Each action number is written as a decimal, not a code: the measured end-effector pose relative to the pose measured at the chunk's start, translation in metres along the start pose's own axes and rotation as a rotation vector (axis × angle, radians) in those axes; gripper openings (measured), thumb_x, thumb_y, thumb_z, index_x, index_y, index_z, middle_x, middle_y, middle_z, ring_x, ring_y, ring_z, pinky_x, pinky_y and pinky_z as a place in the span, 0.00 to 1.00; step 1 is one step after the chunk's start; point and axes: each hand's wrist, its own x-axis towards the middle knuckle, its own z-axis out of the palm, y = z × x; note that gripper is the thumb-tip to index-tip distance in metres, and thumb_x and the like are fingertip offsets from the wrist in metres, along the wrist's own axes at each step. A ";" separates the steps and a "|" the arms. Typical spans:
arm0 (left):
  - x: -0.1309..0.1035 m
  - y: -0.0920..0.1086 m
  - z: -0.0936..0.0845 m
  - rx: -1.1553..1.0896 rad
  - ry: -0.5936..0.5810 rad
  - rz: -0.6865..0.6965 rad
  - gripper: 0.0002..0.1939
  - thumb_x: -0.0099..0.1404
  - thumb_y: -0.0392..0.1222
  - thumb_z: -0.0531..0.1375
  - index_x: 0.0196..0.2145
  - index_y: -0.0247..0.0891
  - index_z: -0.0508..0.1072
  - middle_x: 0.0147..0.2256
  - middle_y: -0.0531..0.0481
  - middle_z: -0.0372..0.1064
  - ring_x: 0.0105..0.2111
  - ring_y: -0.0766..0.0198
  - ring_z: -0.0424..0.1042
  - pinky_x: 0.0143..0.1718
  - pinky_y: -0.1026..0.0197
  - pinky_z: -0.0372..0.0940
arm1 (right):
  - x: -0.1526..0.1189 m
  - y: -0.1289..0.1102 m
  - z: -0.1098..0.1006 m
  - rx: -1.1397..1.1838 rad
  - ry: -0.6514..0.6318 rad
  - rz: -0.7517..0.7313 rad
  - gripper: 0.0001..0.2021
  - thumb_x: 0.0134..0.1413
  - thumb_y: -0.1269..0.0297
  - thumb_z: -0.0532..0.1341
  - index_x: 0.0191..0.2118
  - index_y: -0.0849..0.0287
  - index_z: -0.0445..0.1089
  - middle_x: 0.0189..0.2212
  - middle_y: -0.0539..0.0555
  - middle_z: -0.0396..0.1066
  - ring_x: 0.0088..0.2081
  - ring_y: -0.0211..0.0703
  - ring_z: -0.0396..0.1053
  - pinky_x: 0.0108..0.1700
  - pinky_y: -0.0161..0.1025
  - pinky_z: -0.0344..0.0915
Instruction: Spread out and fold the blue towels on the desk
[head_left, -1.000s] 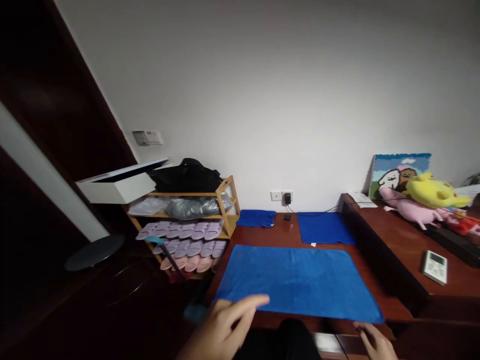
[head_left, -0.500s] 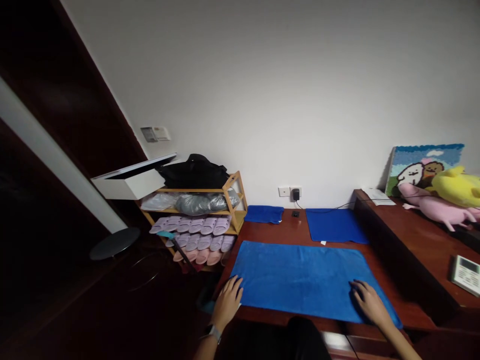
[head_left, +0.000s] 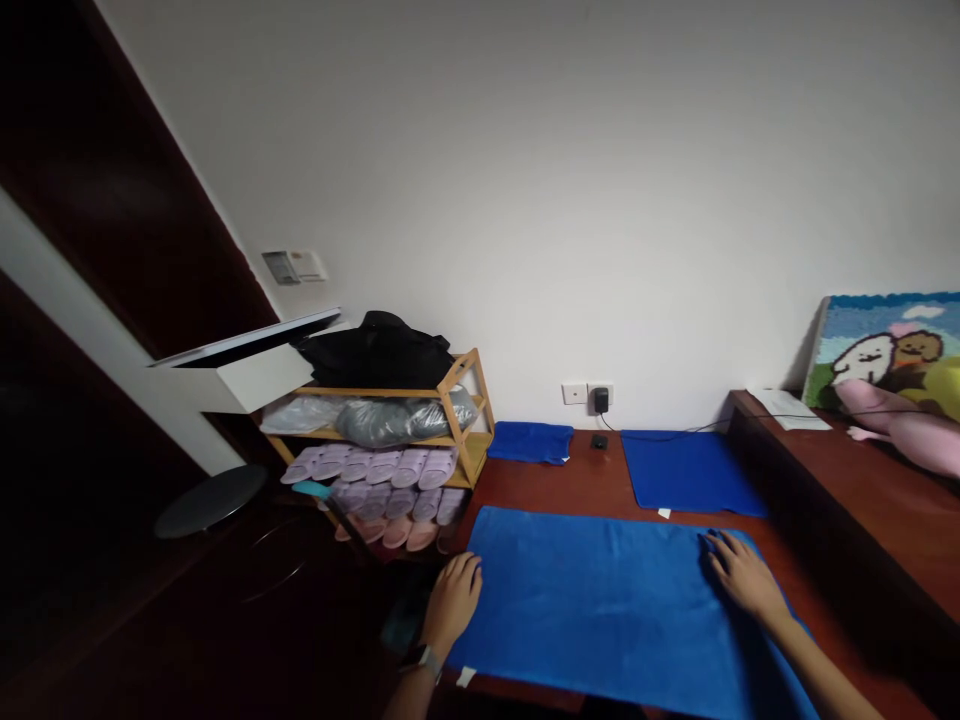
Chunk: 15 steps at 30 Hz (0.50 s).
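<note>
A large light-blue cloth (head_left: 592,600) lies spread over the front of the reddish-brown table (head_left: 551,487). At its left edge rests my left hand (head_left: 453,600), a watch on the wrist, fingers slightly apart and holding nothing. On the right part of the cloth my right hand (head_left: 744,575) lies palm down with its fingers spread. Behind it, a darker blue cloth (head_left: 690,470) is laid flat at the back right. A smaller folded blue cloth (head_left: 530,441) sits at the back left.
Left of the table, a wooden rack (head_left: 469,430) holds slippers (head_left: 409,467), a black bag (head_left: 379,350) and a white box (head_left: 255,378). A charger (head_left: 601,400) is plugged into the wall. A raised ledge (head_left: 847,460) on the right carries a pink plush toy (head_left: 911,430) and a picture (head_left: 877,350).
The large cloth's front edge now reaches lower in view, and a white tag shows at its front left. My hands stay near its sides. The view has shifted slightly.
</note>
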 end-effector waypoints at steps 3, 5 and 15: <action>0.041 0.001 0.024 -0.009 0.002 0.017 0.21 0.73 0.41 0.48 0.55 0.42 0.76 0.57 0.45 0.74 0.58 0.54 0.72 0.61 0.50 0.65 | 0.014 0.004 0.024 0.001 -0.076 0.075 0.33 0.62 0.47 0.47 0.67 0.55 0.64 0.69 0.57 0.59 0.70 0.58 0.55 0.68 0.56 0.53; 0.062 0.000 0.043 -0.010 -0.013 0.027 0.23 0.73 0.44 0.50 0.60 0.42 0.72 0.62 0.45 0.69 0.63 0.53 0.66 0.64 0.49 0.62 | 0.016 0.007 0.039 0.004 -0.095 0.111 0.35 0.62 0.45 0.45 0.70 0.53 0.60 0.71 0.54 0.55 0.72 0.58 0.49 0.70 0.57 0.50; 0.082 -0.015 0.085 0.017 -0.049 -0.078 0.27 0.76 0.53 0.49 0.68 0.47 0.62 0.71 0.44 0.52 0.70 0.50 0.53 0.68 0.44 0.53 | 0.012 0.017 0.052 -0.038 -0.060 0.188 0.39 0.60 0.40 0.40 0.72 0.50 0.53 0.73 0.51 0.48 0.73 0.57 0.42 0.72 0.59 0.43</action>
